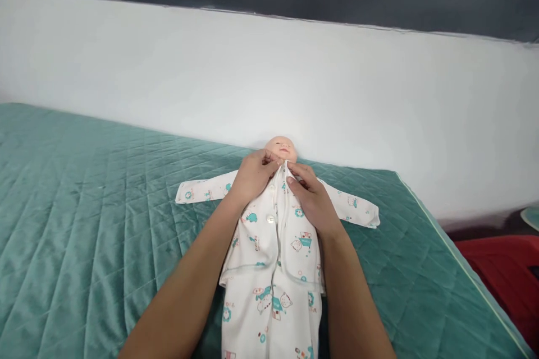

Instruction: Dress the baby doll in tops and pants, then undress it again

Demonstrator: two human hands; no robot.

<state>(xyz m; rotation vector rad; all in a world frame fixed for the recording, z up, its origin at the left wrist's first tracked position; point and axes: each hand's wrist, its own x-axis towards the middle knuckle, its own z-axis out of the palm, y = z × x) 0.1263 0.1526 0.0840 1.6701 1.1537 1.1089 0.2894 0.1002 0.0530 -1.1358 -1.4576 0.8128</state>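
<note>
The white printed top [248,235] lay front upward on a doll [281,143], which was stretched out on a green quilted cover [105,207]. Its collar pointed to the cover's far edge and its hem to the near side, well to the left of the far right corner. The doll's head rested just beside that far edge, near the white wall [269,67]. The sleeves [202,188] were spread outward, one toward the cover's left side, the other toward its right edge.

The left hand [252,176] was at the collar, its fingers narrowed in a pinch on the cloth just below the doll's chin. The right hand [310,196] met it from the other side, thumb and fingers closed on the opposite front edge. The fingertips hid part of the collar, so how much cloth each pinch held was hard to tell. Below the hands the two front panels ran side by side, and a pale button [270,219] showed on the left one.

A matching lower garment [269,331] reached from beneath the hem toward the near side. Beyond the cover's right edge stood a red object [505,263], partly out of view.
</note>
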